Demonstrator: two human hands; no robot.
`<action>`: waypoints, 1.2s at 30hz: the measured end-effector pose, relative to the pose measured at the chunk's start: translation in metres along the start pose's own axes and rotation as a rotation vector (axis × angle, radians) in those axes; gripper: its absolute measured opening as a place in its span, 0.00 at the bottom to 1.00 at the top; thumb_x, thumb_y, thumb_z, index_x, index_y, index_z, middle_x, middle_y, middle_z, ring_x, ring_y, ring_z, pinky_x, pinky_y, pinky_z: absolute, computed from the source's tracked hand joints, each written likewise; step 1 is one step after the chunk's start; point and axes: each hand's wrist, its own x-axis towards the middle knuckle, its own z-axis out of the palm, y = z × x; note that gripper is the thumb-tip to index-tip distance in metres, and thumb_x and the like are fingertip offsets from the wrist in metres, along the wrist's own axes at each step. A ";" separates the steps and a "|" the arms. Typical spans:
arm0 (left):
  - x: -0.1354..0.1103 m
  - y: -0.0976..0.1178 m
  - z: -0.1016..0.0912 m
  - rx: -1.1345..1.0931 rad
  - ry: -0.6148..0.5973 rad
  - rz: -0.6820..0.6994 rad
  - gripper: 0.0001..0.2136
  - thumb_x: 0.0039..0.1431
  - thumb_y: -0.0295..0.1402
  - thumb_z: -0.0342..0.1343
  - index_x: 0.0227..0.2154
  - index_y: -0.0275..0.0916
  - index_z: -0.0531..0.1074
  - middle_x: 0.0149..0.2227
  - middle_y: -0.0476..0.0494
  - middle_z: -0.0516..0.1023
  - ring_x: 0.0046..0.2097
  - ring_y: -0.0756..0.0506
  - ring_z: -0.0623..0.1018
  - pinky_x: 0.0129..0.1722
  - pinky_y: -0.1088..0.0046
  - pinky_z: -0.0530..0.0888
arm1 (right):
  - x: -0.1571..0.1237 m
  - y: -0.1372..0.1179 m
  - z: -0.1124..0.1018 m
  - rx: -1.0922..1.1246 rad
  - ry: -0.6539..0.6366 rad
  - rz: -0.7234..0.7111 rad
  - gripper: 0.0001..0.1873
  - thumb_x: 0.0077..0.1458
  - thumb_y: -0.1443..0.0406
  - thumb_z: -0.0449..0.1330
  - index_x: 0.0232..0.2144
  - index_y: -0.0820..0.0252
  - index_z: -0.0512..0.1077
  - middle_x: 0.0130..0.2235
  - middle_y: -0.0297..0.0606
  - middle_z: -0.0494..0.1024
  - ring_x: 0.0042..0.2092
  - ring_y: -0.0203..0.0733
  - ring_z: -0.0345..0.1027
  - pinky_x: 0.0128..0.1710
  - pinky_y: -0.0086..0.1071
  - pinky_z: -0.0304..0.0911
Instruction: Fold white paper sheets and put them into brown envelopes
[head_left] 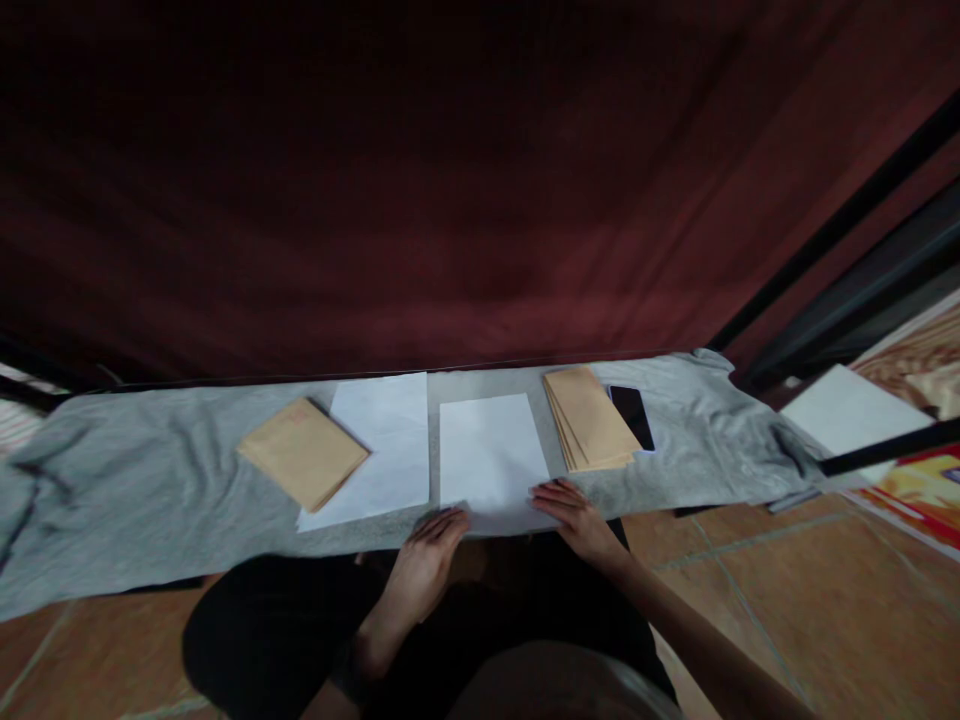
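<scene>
A white sheet of paper point(491, 450) lies in front of me on the cloth-covered bench, its near strip shaded. At its near left corner, my left hand point(429, 560) has its fingers together on the paper, with the thumb hidden. My right hand point(577, 520) grips the near right corner, fingertips pointing left over the edge. Left of this sheet rests more white paper point(397, 440), partly covered by a stack of brown envelopes point(304, 452). To the right, several more brown envelopes point(592, 420) are fanned out, overlapping a dark phone point(632, 415).
Grey cloth point(150, 480) covers the long narrow bench, wrinkled at both ends. A dark red curtain point(480, 200) hangs behind it. Black bars point(840, 220) slant at the right, near a white box-like item point(855, 410) and a red-yellow package point(919, 490). Tiled floor point(750, 570) shows below.
</scene>
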 end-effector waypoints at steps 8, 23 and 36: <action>-0.006 -0.010 -0.013 -0.241 0.073 -0.164 0.14 0.65 0.30 0.50 0.48 0.44 0.76 0.55 0.44 0.79 0.57 0.43 0.78 0.57 0.61 0.76 | -0.014 -0.014 -0.006 0.214 0.052 0.246 0.15 0.66 0.62 0.54 0.48 0.50 0.79 0.49 0.35 0.82 0.52 0.45 0.76 0.55 0.41 0.71; 0.015 -0.006 -0.012 -0.320 0.094 -0.410 0.13 0.66 0.39 0.48 0.42 0.42 0.77 0.44 0.43 0.83 0.48 0.42 0.81 0.51 0.64 0.77 | 0.004 -0.008 -0.007 0.086 0.145 0.345 0.15 0.66 0.59 0.53 0.44 0.52 0.79 0.45 0.38 0.84 0.48 0.47 0.78 0.50 0.41 0.73; 0.060 0.012 -0.014 0.142 0.021 -0.709 0.15 0.70 0.39 0.46 0.42 0.39 0.75 0.35 0.40 0.83 0.36 0.43 0.82 0.35 0.72 0.71 | 0.048 -0.010 0.009 -0.078 0.315 0.634 0.22 0.66 0.56 0.50 0.57 0.59 0.65 0.41 0.42 0.82 0.40 0.49 0.79 0.37 0.35 0.72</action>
